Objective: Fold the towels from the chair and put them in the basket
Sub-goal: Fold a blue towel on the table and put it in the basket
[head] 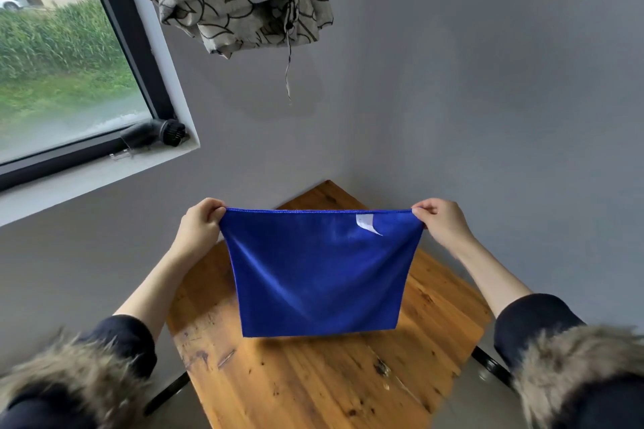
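We've got the blue towel (319, 275) hanging above the wooden table (313, 383), left hand (198, 225) and right hand (441, 223) each pinching a top corner. Looks light and floppy, so corners are probably the spot to grab.

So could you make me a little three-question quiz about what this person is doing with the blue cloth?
1. True or false: the blue towel lies flat on the wooden table.
2. What grips the towel's top corners? A) left hand only B) both, with the right hand C) neither
3. Fill in: a white ___ shows near the towel's top edge.

Key: 1 false, it hangs above the table; 2 B; 3 label.
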A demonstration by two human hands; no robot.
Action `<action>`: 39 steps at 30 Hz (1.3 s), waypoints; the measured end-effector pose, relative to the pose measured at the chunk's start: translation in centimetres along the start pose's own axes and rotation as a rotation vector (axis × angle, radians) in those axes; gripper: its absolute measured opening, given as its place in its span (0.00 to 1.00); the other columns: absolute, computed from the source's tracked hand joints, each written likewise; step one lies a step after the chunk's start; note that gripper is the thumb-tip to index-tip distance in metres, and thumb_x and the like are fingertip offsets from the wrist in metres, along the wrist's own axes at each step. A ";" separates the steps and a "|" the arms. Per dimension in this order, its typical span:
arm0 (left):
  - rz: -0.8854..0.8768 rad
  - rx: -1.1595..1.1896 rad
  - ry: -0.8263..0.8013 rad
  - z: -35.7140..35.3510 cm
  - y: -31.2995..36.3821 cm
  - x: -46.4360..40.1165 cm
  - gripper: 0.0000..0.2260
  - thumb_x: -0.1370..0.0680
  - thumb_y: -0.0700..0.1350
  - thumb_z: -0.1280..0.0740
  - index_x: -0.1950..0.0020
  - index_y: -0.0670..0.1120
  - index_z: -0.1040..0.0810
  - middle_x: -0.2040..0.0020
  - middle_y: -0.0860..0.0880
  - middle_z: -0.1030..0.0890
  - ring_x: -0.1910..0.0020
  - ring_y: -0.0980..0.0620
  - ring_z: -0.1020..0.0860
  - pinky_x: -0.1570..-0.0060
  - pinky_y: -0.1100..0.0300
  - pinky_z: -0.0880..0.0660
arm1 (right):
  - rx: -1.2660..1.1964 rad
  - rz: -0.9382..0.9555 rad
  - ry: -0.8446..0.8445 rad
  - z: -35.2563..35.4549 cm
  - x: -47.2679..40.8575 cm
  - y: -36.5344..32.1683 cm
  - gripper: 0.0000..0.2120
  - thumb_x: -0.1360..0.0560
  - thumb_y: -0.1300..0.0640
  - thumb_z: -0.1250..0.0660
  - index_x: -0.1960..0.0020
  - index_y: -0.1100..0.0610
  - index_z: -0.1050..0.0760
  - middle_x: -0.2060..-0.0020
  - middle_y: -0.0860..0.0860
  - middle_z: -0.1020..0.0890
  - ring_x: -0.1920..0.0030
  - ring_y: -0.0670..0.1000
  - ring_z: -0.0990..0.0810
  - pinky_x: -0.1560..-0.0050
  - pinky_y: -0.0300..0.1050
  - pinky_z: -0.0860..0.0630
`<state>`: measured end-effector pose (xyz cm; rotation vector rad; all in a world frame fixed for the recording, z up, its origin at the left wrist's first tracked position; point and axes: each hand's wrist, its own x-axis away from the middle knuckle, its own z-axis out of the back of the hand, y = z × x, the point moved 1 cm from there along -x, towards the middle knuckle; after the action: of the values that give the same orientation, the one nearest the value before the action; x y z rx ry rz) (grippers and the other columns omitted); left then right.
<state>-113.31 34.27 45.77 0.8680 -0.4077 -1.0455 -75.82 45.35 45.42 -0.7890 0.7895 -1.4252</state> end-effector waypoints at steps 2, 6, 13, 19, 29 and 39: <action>-0.002 0.047 0.034 -0.3 0.5 -1.3 0.07 0.21 0.36 0.42 0.51 0.40 0.24 0.53 0.41 0.21 0.49 0.39 0.24 0.44 0.43 0.27 | -0.064 0.019 0.043 -0.5 -1.5 -0.6 0.05 0.24 0.63 0.37 0.52 0.61 0.23 0.56 0.56 0.20 0.53 0.55 0.22 0.45 0.53 0.25; -0.052 0.153 0.129 0.3 1.6 -2.3 0.08 0.22 0.35 0.43 0.53 0.43 0.25 0.55 0.43 0.23 0.54 0.45 0.25 0.44 0.44 0.26 | -0.195 0.082 0.100 -0.4 -2.3 -2.0 0.04 0.22 0.62 0.40 0.52 0.57 0.26 0.58 0.51 0.22 0.59 0.47 0.24 0.56 0.37 0.28; -0.085 0.318 0.055 0.5 0.2 1.2 0.09 0.20 0.34 0.44 0.52 0.42 0.26 0.55 0.44 0.23 0.54 0.48 0.23 0.46 0.54 0.25 | -0.298 0.090 0.055 -0.2 0.9 -0.1 0.07 0.22 0.61 0.40 0.56 0.52 0.26 0.57 0.51 0.20 0.54 0.49 0.22 0.47 0.41 0.26; 0.045 0.189 -0.140 -2.1 -6.4 8.1 0.12 0.21 0.35 0.41 0.58 0.49 0.24 0.58 0.46 0.22 0.57 0.48 0.26 0.50 0.51 0.28 | -0.187 -0.060 -0.076 -1.6 7.4 7.1 0.06 0.22 0.62 0.39 0.54 0.54 0.26 0.58 0.52 0.20 0.55 0.49 0.22 0.48 0.42 0.27; 0.319 0.030 -0.555 -7.0 -15.6 22.2 0.08 0.22 0.33 0.42 0.58 0.40 0.25 0.63 0.44 0.26 0.62 0.48 0.32 0.59 0.56 0.36 | -0.138 -0.515 -0.306 -3.1 20.4 20.0 0.06 0.23 0.67 0.39 0.54 0.60 0.25 0.55 0.58 0.21 0.56 0.53 0.24 0.49 0.46 0.29; 0.362 -0.036 -0.400 -8.7 -17.2 23.0 0.09 0.22 0.37 0.41 0.58 0.49 0.27 0.61 0.48 0.21 0.63 0.45 0.26 0.59 0.52 0.28 | -0.261 -0.633 -0.282 -3.4 20.2 20.0 0.05 0.23 0.65 0.39 0.51 0.62 0.25 0.54 0.58 0.21 0.54 0.54 0.23 0.52 0.45 0.26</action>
<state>-106.63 14.00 24.70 0.5224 -0.8466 -0.8815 -68.17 25.12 26.62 -1.5004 0.5283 -1.7238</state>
